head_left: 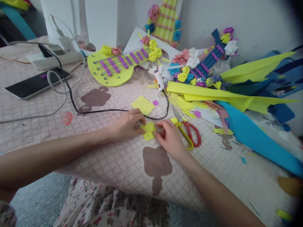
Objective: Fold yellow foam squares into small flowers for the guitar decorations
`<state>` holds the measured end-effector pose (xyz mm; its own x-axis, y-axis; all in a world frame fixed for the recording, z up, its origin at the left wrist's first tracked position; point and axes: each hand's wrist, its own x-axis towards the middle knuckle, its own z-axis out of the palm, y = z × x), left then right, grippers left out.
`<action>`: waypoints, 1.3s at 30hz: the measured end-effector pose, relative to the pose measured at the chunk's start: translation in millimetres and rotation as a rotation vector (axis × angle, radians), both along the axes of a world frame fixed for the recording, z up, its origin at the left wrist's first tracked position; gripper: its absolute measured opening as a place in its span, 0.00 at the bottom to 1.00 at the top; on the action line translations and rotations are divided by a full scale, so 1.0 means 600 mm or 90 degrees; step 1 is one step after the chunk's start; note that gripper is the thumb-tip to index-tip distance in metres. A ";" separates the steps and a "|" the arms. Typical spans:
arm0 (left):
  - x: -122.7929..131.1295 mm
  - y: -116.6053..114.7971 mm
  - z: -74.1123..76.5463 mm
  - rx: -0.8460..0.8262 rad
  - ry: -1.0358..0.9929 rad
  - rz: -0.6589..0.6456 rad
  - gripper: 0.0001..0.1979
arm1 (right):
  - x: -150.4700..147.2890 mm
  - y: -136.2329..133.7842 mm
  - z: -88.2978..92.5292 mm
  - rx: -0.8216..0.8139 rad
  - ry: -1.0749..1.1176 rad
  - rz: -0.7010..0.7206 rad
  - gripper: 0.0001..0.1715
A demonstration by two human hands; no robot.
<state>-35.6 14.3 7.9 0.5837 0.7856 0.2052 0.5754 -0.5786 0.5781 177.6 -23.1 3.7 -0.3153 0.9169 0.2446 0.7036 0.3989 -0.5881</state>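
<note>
Between my two hands is a small folded yellow paper square (149,131), low over the quilted cloth, with crease lines meeting near its middle. My left hand (129,124) pinches its left corner between thumb and fingers. At the right corner, my right hand (169,135) grips it the same way. Just beyond lies a flat yellow paper sheet (143,105), partly behind my left fingers. A pair of scissors (191,134) with red and yellow handles rests close to my right hand.
A white glue gun (159,77) stands behind, its black cord (101,111) crossing the table. Yellow paper guitar (113,71), blue flowered guitar (203,67) and yellow strips (224,94) lie at the back. A blue strip (255,138) is right; a phone (35,83) and power strip (55,56) are left.
</note>
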 end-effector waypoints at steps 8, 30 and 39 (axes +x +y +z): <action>0.001 -0.001 0.000 -0.002 -0.019 -0.012 0.05 | 0.000 0.000 0.000 0.000 -0.011 -0.002 0.11; -0.001 0.008 0.003 -0.044 -0.024 -0.037 0.04 | 0.001 0.000 -0.001 -0.002 -0.021 0.008 0.11; -0.001 0.006 0.010 -0.067 -0.040 -0.021 0.04 | 0.000 0.000 -0.001 0.007 -0.012 0.013 0.10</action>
<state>-36.4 18.0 13.8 0.5982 0.7852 0.1600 0.5177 -0.5311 0.6708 177.7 -23.4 3.2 -0.3386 0.9077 0.2479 0.7064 0.4193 -0.5703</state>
